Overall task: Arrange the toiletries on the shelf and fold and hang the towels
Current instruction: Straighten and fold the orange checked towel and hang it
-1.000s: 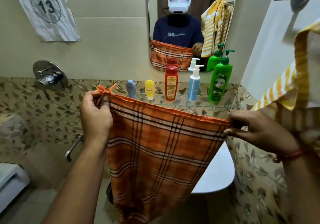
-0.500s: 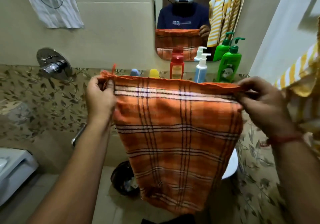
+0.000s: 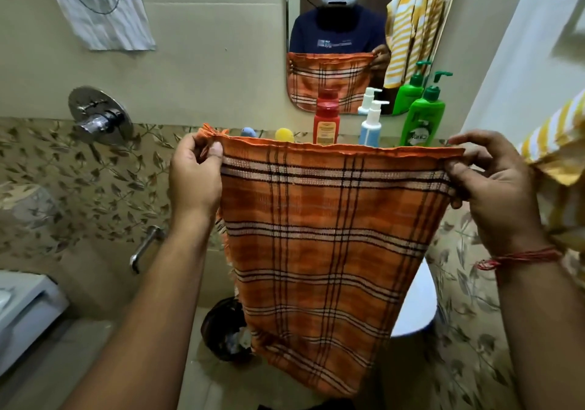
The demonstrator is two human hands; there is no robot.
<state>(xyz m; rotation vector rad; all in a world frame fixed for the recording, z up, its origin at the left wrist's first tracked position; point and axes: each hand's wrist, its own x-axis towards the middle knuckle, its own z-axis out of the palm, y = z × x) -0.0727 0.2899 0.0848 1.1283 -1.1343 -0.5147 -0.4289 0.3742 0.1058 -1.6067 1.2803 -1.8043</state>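
The orange plaid towel (image 3: 319,245) is hanging flat in front of the person, stretched by its top edge between both hands and dropping down in front of the white basin (image 3: 414,311) and a dark bin (image 3: 221,327) on the floor. The left hand (image 3: 196,175) is pinching the towel's top left corner, thumb and curled fingers closing over the fringed edge. The right hand (image 3: 487,188) is gripping the top right corner, its thumb lying along the front of the cloth and its fingers curling behind it. Just beyond the towel's upper edge, the toiletries are standing in a row on the shelf below the mirror (image 3: 345,29): a small blue tube (image 3: 248,131), a yellow tube (image 3: 284,134), a red bottle (image 3: 326,121), a blue pump bottle (image 3: 371,124) and a green pump bottle (image 3: 422,115), their lower parts hiding behind the cloth. A yellow striped towel (image 3: 557,143) is hanging at the right edge, close beside the right hand. On the wall to the left, a chrome mixer valve (image 3: 99,115) is sitting above a spout (image 3: 144,246), and a paper sheet marked 13 (image 3: 98,4) is hanging higher up.
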